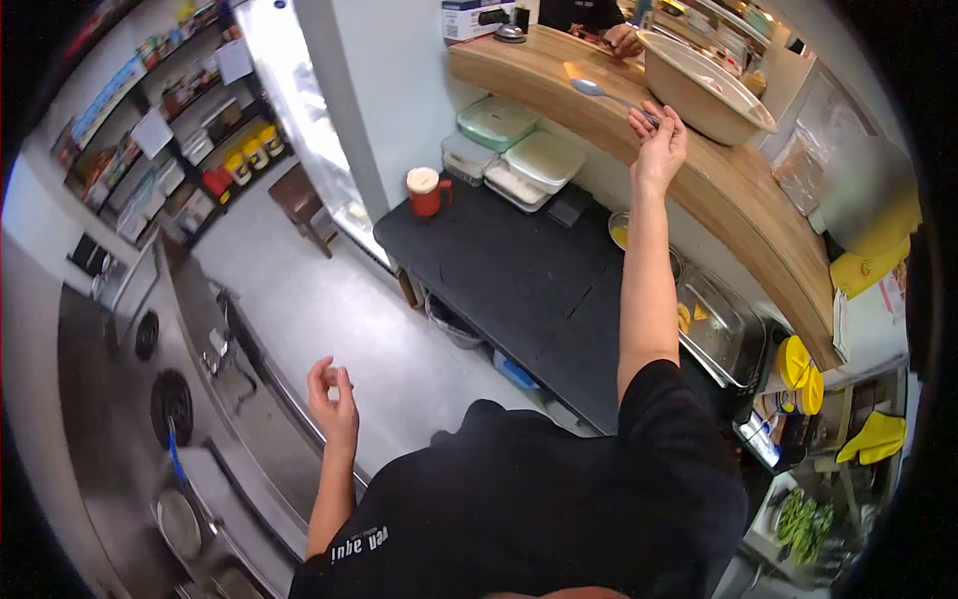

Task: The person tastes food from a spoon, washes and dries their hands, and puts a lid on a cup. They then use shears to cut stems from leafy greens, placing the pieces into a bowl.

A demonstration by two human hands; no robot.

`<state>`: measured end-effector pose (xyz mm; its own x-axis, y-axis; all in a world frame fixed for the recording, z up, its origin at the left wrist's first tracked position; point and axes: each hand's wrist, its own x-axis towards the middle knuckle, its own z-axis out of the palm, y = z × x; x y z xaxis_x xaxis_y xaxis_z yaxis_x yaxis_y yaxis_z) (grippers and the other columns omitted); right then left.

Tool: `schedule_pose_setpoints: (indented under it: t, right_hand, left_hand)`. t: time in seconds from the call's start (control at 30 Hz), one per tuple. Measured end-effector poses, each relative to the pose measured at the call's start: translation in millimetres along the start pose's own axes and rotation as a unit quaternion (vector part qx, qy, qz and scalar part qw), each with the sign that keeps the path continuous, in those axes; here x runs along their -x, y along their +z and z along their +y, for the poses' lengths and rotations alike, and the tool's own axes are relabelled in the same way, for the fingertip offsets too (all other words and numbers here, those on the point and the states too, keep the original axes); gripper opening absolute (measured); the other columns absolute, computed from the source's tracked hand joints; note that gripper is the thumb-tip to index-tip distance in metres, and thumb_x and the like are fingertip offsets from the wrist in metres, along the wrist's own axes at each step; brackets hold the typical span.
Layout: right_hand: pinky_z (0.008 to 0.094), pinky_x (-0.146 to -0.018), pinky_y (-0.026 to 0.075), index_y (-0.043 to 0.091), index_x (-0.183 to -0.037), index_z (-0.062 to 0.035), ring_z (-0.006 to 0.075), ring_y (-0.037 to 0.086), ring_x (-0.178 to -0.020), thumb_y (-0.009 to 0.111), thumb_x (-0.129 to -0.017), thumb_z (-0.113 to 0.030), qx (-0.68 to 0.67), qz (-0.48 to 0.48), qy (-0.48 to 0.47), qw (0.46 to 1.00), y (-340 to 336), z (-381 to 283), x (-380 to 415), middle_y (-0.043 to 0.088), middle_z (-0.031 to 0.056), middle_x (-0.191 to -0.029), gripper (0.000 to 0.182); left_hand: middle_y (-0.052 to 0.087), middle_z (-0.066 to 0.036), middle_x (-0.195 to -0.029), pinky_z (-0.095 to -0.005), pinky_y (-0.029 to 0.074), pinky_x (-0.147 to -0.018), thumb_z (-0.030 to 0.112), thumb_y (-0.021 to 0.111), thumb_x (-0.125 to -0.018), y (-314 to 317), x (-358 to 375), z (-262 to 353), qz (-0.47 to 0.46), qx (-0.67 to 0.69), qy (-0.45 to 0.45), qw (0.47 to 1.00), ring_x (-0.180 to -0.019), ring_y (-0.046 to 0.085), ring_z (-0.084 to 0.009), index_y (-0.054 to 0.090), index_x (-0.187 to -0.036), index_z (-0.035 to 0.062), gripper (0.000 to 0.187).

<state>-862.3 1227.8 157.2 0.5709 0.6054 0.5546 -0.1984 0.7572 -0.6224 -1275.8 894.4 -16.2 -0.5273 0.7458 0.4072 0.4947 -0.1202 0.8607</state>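
Note:
My right hand [660,150] is stretched out at the curved wooden counter [758,190], its fingers closed on the handle of a metal spoon [591,89]. The spoon's bowl points left over the wood. Just right of that hand stands a large beige tub [699,90]. My left hand [332,391] is raised low on the left above the floor, fingers curled and partly apart, with nothing visible in it.
A co-worker's hand [625,41] rests behind the counter by the tub. Below is a black table [499,270] with a red jug [425,195], lidded containers [497,124] and a metal tray [720,334]. Steel stove and sink surfaces [249,429] lie left.

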Motion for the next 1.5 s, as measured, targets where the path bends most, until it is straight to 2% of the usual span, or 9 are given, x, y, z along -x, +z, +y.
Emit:
schedule_pose_setpoints:
  t: [0.13,0.27,0.47,0.6,0.73,0.9,0.97,1.13,1.5]
  right_hand:
    - [0.0344,-0.071,0.057,0.039,-0.116,0.0034,0.0300,0.066,-0.082,0.031,-0.101,-0.015,0.043,0.006,-0.061,0.997,29,44,-55,0.059,0.0250,-0.104,0.025]
    - [0.0376,-0.074,0.056,0.037,-0.118,0.0029,0.0318,0.065,-0.084,0.032,-0.101,-0.016,0.076,0.045,-0.062,0.994,36,105,-80,0.059,0.0267,-0.107,0.026]
    - [0.0336,-0.068,0.056,0.038,-0.118,0.0025,0.0282,0.065,-0.080,0.031,-0.102,-0.017,0.075,0.099,-0.078,0.989,45,161,-109,0.060,0.0250,-0.103,0.026]
    - [0.0307,-0.066,0.055,0.038,-0.119,0.0021,0.0247,0.065,-0.075,0.031,-0.102,-0.016,0.105,0.108,-0.093,0.984,51,171,-112,0.061,0.0226,-0.100,0.026]
    - [0.0307,-0.066,0.055,0.038,-0.119,0.0018,0.0236,0.065,-0.074,0.031,-0.102,-0.016,0.143,0.126,-0.080,0.978,57,165,-105,0.061,0.0222,-0.099,0.026]
    - [0.0308,-0.066,0.055,0.039,-0.119,0.0014,0.0228,0.065,-0.074,0.031,-0.102,-0.017,0.183,0.115,-0.077,0.973,54,167,-103,0.061,0.0217,-0.098,0.026]
    - [0.0309,-0.066,0.055,0.039,-0.119,0.0014,0.0227,0.065,-0.074,0.032,-0.102,-0.017,0.196,0.126,-0.077,0.970,57,165,-102,0.061,0.0215,-0.099,0.026]
    - [0.0311,-0.068,0.055,0.039,-0.120,0.0016,0.0230,0.065,-0.076,0.032,-0.102,-0.018,0.219,0.137,-0.068,0.964,53,166,-102,0.061,0.0216,-0.101,0.027]
    - [0.0308,-0.068,0.055,0.039,-0.121,0.0015,0.0235,0.065,-0.076,0.031,-0.102,-0.018,0.224,0.143,-0.068,0.962,51,166,-103,0.061,0.0238,-0.102,0.028]
  left_hand:
    - [0.054,-0.002,-0.077,-0.0228,0.046,-0.060,0.004,0.058,-0.090,74,-145,-3,-0.052,0.043,0.141,0.988,-0.065,0.051,-0.0082,0.053,-0.112,-0.0002,0.023]
    - [0.055,-0.003,-0.078,-0.0223,0.046,-0.062,0.001,0.058,-0.088,153,-224,22,-0.077,0.123,0.191,0.971,-0.066,0.053,-0.0091,0.053,-0.112,-0.0001,0.024]
    - [0.061,-0.007,-0.079,-0.0261,0.049,-0.068,-0.002,0.061,-0.084,260,-324,53,-0.145,0.209,0.254,0.933,-0.069,0.060,-0.0133,0.054,-0.110,-0.0002,0.026]
    - [0.058,-0.005,-0.075,-0.0264,0.047,-0.065,-0.001,0.062,-0.084,333,-404,76,-0.125,0.224,0.302,0.918,-0.067,0.056,-0.0128,0.054,-0.110,0.0004,0.027]
    - [0.057,-0.006,-0.075,-0.0276,0.046,-0.065,0.004,0.062,-0.085,422,-461,117,-0.145,0.313,0.321,0.882,-0.066,0.054,-0.0128,0.055,-0.109,0.0006,0.025]
    - [0.055,-0.010,-0.076,-0.0338,0.047,-0.067,0.004,0.062,-0.081,529,-498,161,-0.187,0.302,0.419,0.836,-0.069,0.056,-0.0234,0.049,-0.115,-0.0005,0.037]
    - [0.055,-0.011,-0.077,-0.0361,0.046,-0.069,0.004,0.062,-0.081,561,-499,158,-0.189,0.275,0.418,0.845,-0.072,0.056,-0.0259,0.047,-0.117,-0.0007,0.039]
    - [0.055,-0.014,-0.078,-0.0421,0.044,-0.076,0.006,0.061,-0.081,560,-495,160,-0.207,0.213,0.396,0.869,-0.080,0.056,-0.0311,0.046,-0.113,-0.0010,0.036]
    - [0.054,-0.009,-0.074,-0.0393,0.045,-0.073,0.007,0.062,-0.081,561,-498,153,-0.198,0.265,0.437,0.836,-0.074,0.056,-0.0271,0.051,-0.107,0.0005,0.029]
